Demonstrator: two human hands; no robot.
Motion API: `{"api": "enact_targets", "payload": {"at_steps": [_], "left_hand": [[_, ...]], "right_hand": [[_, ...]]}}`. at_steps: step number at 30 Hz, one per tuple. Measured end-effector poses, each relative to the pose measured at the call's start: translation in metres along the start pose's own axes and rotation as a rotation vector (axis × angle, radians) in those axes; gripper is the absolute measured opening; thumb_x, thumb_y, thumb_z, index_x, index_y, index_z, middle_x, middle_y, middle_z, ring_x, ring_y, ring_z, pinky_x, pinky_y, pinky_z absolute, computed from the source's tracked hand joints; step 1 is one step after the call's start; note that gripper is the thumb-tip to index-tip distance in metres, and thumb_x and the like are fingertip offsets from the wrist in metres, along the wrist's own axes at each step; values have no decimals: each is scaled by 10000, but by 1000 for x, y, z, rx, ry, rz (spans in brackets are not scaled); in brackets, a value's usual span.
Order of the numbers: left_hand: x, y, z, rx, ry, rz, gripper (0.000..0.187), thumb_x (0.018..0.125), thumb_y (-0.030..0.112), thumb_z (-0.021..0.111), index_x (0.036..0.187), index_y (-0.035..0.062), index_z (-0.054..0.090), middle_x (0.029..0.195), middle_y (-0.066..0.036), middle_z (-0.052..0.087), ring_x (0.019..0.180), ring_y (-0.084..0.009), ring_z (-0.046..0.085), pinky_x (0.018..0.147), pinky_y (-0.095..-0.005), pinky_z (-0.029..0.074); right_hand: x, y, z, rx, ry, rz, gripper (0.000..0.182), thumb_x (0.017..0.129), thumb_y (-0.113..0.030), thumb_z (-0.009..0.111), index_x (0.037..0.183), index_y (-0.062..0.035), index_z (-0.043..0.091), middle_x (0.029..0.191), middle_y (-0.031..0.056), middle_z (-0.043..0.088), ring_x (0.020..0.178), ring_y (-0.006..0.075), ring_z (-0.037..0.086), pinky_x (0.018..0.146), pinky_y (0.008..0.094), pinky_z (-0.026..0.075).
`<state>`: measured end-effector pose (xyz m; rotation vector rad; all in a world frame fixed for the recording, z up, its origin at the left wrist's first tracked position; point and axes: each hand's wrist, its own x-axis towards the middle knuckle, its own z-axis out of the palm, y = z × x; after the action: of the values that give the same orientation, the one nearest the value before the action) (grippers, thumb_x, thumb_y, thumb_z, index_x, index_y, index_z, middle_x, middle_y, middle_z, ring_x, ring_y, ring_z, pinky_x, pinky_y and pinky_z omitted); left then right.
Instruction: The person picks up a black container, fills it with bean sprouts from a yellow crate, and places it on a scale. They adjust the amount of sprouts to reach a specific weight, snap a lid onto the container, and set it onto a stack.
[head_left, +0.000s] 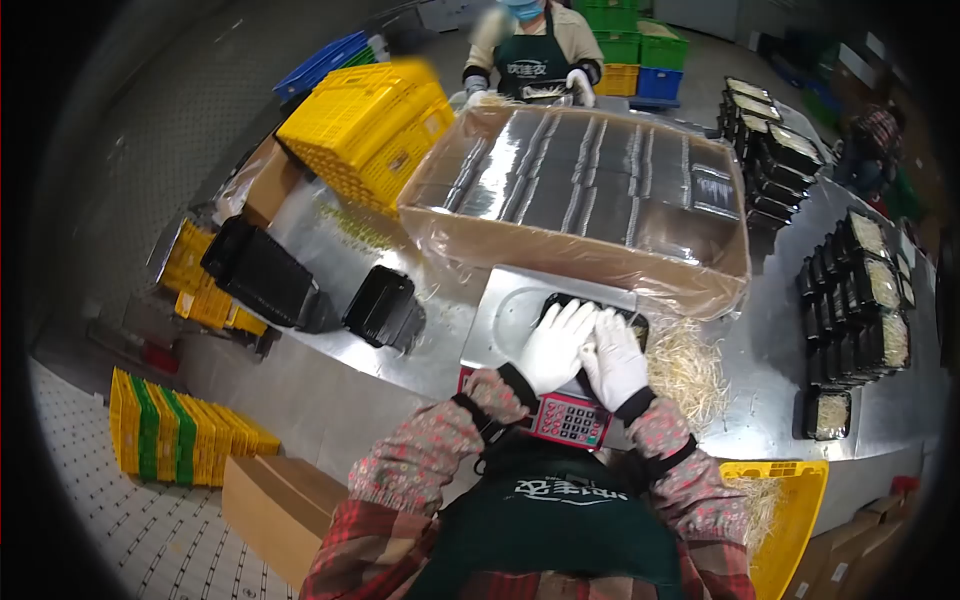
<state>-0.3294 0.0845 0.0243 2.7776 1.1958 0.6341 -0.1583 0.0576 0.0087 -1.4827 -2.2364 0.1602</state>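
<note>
A black plastic tray (638, 321) rests on the steel plate of a weighing scale (497, 318). Over it lie both of my white-gloved hands, side by side and largely covering its contents. My left hand (558, 345) is flat with its fingers stretched out across the tray. My right hand (615, 362) also has straight fingers, laid over the tray's right part next to the left hand. Below my wrists sits the scale's red keypad (568, 420). Loose pale, thin sprout-like strands (690, 372) are heaped on the table just right of the scale.
Beyond the scale stands a large carton (590, 245) of stacked black trays. Stacked empty trays (262, 275) are at left, beside yellow crates (365, 130). Filled trays (858, 295) line the right side. A co-worker (530, 55) stands opposite. A yellow crate (805, 520) holds strands.
</note>
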Motion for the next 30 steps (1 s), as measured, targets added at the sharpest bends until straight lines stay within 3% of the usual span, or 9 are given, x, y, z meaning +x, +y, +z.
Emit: {"api": "enact_targets", "payload": {"at_steps": [4,5,8,11,16,19,24,27,30], "left_hand": [[-6,-4,13,-71,-56,-112,518,857,210,540,1330,4,497,1333,-188,523,1236,-375,481,1049,-480,376],[-2,-10,18,-123,-76,-130,502,857,226,535,1313,18,508,1317,-170,525,1212,-353,497,1017,-469,408],[17,-12,10,-132,-274,-251,454,853,212,542,1268,27,531,1173,-147,571,1098,-330,546,942,-446,451],[9,-5,8,-67,-91,-166,427,848,196,558,1243,34,547,1053,-155,580,1008,-328,566,907,-439,461],[2,-8,-4,-244,-4,-137,602,899,266,621,1369,-63,437,1369,-253,476,1253,-395,464,1039,-467,392],[8,4,-36,-156,100,-79,571,878,218,653,1329,-80,467,1329,-272,506,1243,-424,471,1067,-477,363],[25,6,-11,-132,42,107,523,901,249,610,1320,-43,497,1289,-228,541,1185,-387,511,1025,-467,399],[33,0,4,-126,-109,34,469,920,276,567,1294,-3,522,1215,-162,575,1117,-333,527,944,-451,426],[35,-5,9,-112,-68,54,393,923,256,554,1238,22,569,1126,-118,604,1030,-307,553,870,-438,453]], "right_hand": [[14,-11,-14,41,-247,130,642,983,-436,437,1402,50,420,1416,264,468,1329,373,439,1116,476,317],[20,-5,-3,37,-167,112,583,989,-427,420,1297,57,522,1283,253,575,1205,380,538,1036,462,399],[39,2,-5,210,-203,169,543,994,-433,405,1107,54,617,1009,240,649,942,420,609,861,472,472],[30,8,-4,229,-148,118,557,999,-428,428,1255,46,569,1161,272,623,1091,413,582,957,444,455],[13,37,-16,634,163,242,547,980,-298,564,1379,59,452,1310,292,546,1249,379,521,1076,398,384],[2,58,-61,863,262,372,561,982,-272,569,1417,47,413,1390,280,490,1334,353,452,1116,385,341],[-2,53,-72,293,285,235,559,908,-224,616,1387,14,456,1322,254,543,1258,406,492,1093,439,367],[6,25,-77,-87,66,139,603,830,-190,651,1400,-93,479,1337,250,533,1274,396,488,1090,430,372],[12,39,-57,-39,-55,205,401,787,-169,652,1185,-122,639,1139,195,636,1117,348,591,908,418,492]]}}
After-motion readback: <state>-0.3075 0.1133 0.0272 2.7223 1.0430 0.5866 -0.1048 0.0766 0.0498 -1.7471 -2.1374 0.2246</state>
